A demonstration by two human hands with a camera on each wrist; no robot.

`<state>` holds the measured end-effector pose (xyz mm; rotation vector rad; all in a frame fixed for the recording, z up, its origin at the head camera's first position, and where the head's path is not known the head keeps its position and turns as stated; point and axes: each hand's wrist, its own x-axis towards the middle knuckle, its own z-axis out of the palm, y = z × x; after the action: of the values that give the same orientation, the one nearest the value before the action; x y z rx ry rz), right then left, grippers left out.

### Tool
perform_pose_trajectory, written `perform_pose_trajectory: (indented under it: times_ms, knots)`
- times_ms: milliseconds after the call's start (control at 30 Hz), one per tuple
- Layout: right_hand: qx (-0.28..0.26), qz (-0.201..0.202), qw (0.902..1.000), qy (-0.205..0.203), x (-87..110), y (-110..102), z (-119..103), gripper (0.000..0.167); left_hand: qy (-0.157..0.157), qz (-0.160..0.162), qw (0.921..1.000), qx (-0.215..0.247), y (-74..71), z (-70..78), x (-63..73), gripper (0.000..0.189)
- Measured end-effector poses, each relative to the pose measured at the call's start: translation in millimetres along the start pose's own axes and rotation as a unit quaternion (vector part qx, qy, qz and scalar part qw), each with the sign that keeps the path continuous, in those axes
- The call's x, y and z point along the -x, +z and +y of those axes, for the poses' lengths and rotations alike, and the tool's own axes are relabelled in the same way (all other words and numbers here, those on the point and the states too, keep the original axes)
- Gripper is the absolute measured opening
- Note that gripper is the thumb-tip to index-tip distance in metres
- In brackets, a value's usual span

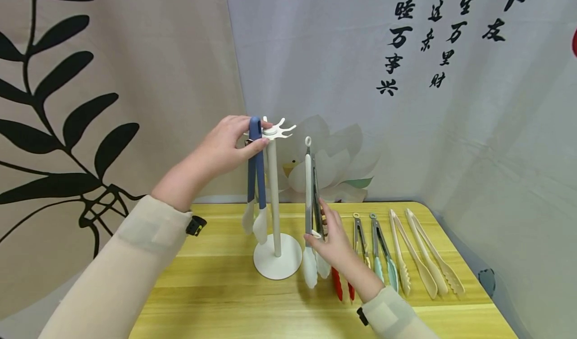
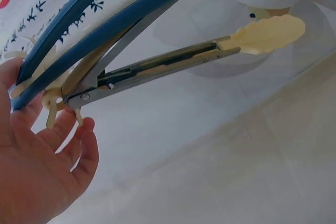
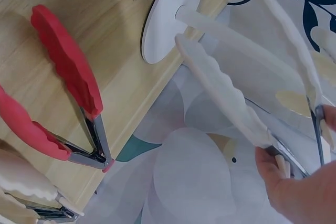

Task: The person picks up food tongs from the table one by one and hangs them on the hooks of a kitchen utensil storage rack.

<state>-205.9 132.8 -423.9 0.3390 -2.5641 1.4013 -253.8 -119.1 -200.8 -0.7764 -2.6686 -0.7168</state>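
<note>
The steel tongs with white scalloped heads and white-faced arms [image 1: 308, 194] hang in the air over the worktop [image 1: 216, 289], just right of the stand's base, ring end up and heads down. They should handle as fairly light and not fragile: stiff along each arm but springy across the pair, the bare metal perhaps a little slick. The sound hold is low on the arms, just above the heads, with both arms squeezed evenly, and the right hand [image 1: 335, 244] has them there, the arms pinched between thumb and fingers and the heads splayed in a V. Its forearm comes from the near edge, angled up and inward.

The left hand [image 1: 234, 138] reaches higher, forearm rising from the near left; its thumb and fingers grip the hooked crown of the white stand with a round base [image 1: 273, 204]. Beside that grip hang tongs with blue arms and pale heads [image 1: 260, 179] and steel tongs with cream heads [image 2: 270, 34].

Farther out, red-headed tongs [image 3: 73, 66], teal-headed tongs [image 1: 391, 269] and beige tongs [image 1: 423, 269] lie toward the worktop's right edge.
</note>
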Motion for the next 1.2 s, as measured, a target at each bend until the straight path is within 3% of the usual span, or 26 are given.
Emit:
perform_pose_trajectory:
  times_ms: [233, 700, 967, 1200]
  knots:
    - [-0.001, 0.021, 0.9995, -0.023, -0.4, 0, 0, 0.093, -0.021, 0.015, 0.9984, -0.049, 1.7, 8.6, 4.0, 0.043]
    - [0.020, 0.045, 0.9955, -0.081, 3.4, 1, -2, 0.093, -0.041, 0.044, 0.9944, -0.087, 6.5, 19.9, 8.3, 0.043]
    - [0.027, 0.068, 0.9869, -0.144, 4.6, 0, -4, 0.093, -0.045, 0.076, 0.9905, -0.105, 12.4, 21.6, 10.1, 0.043]
    - [0.035, 0.083, 0.9812, -0.171, 5.1, 0, -7, 0.092, -0.057, 0.088, 0.9855, -0.133, 16.3, 24.8, 10.5, 0.048]
